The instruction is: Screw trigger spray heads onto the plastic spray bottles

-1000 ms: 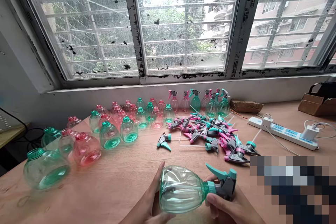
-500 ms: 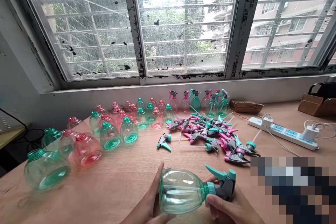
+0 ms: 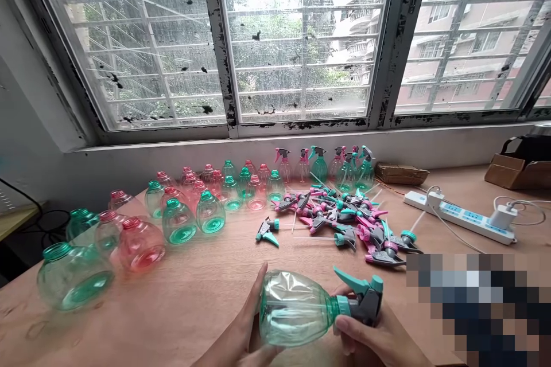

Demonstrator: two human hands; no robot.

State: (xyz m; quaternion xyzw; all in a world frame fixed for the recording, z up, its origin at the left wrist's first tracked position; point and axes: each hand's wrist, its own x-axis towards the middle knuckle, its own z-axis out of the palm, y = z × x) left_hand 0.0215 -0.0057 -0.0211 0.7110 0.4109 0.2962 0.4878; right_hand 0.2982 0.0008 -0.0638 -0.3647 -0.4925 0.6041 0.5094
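A clear green spray bottle (image 3: 295, 308) lies on its side in the air above the front of the table, its base to the left. My left hand (image 3: 247, 327) is wrapped around the base end. At the neck, my right hand (image 3: 370, 332) grips the teal collar and the grey-and-teal trigger head (image 3: 365, 298), thumb on the collar. The head sits on the bottle's mouth, and a thin tube shows faintly inside. Just beyond the bottle, a loose grey-and-teal trigger head (image 3: 267, 232) rests on the table.
A pile of pink, teal and grey trigger heads (image 3: 336, 212) lies mid-table. Open green bottles (image 3: 75, 278) and pink bottles (image 3: 142, 243) stand at the left. Several capped spray bottles (image 3: 319, 165) line the wall. A power strip (image 3: 465, 215) and cardboard box (image 3: 519, 166) are at right.
Both hands and the bottle have shifted very slightly up and left in the picture, along with the whole scene. The hold on the bottle looks the same.
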